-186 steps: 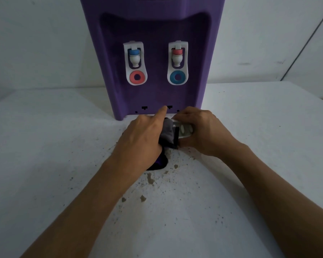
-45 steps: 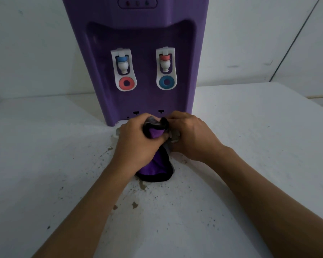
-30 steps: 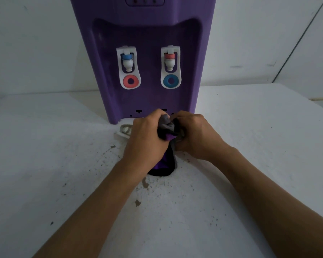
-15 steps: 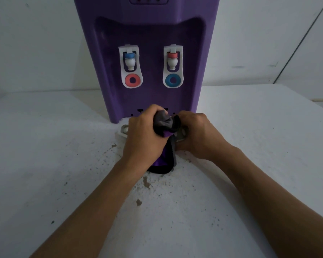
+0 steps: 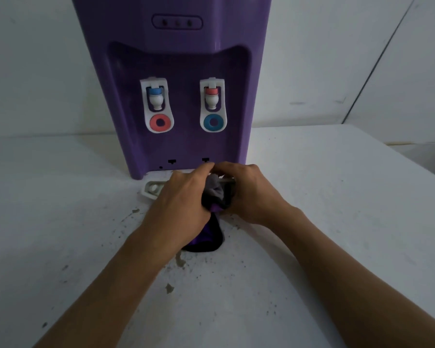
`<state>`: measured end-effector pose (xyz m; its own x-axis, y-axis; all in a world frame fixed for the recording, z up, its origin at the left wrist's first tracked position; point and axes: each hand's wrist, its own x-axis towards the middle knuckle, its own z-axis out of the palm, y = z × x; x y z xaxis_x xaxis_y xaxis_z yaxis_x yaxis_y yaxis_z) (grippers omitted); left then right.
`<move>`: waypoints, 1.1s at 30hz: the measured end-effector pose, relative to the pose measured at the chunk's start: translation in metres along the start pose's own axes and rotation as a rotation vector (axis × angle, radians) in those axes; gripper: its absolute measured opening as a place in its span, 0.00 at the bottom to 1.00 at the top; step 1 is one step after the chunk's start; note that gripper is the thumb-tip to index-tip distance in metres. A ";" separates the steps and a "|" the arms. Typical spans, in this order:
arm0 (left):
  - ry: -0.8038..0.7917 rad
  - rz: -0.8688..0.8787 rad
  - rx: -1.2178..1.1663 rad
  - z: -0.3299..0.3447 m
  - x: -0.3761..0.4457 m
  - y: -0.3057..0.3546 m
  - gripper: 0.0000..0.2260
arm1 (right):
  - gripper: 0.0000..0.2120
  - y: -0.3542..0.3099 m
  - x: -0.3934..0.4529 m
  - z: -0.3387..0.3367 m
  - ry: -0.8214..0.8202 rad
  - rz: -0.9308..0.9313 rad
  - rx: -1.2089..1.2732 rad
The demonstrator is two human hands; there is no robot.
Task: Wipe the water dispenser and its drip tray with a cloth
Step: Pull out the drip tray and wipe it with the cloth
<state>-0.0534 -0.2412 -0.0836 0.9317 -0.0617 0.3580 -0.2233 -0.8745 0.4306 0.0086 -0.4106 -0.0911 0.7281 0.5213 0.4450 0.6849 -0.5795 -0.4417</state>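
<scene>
Gripping the bunched cloth [image 5: 215, 194], the left hand [image 5: 181, 197] presses it onto the drip tray [image 5: 152, 189] — the right hand [image 5: 251, 189] clutches the tray's other end, below the water dispenser [image 5: 176, 59]

The top of the water dispenser [image 5: 176, 59] is cut off at the twelve o'clock edge. Most of the drip tray [image 5: 153, 189] lies hidden beneath both hands; only its nine o'clock end shows. The left hand [image 5: 183, 204] covers much of the cloth [image 5: 215, 190]. Both forearms leave the frame at six o'clock.
</scene>
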 end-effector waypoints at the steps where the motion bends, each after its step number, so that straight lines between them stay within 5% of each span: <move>1: 0.003 0.001 0.000 -0.002 0.000 0.000 0.35 | 0.35 0.000 0.000 0.000 -0.006 0.000 -0.010; 13: 0.331 0.058 -0.093 0.004 0.001 0.010 0.16 | 0.31 -0.003 0.004 0.006 -0.004 -0.010 -0.019; 26: 0.073 0.039 -0.041 -0.004 -0.003 0.000 0.32 | 0.41 -0.003 0.003 0.004 -0.017 0.019 0.000; 33: 0.159 -0.148 -0.640 -0.017 -0.002 -0.022 0.13 | 0.41 0.003 0.004 0.008 -0.035 0.028 0.004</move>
<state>-0.0548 -0.2141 -0.0796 0.9231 0.1510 0.3537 -0.2676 -0.4081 0.8728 0.0140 -0.4056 -0.0970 0.7474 0.5264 0.4053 0.6644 -0.5918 -0.4565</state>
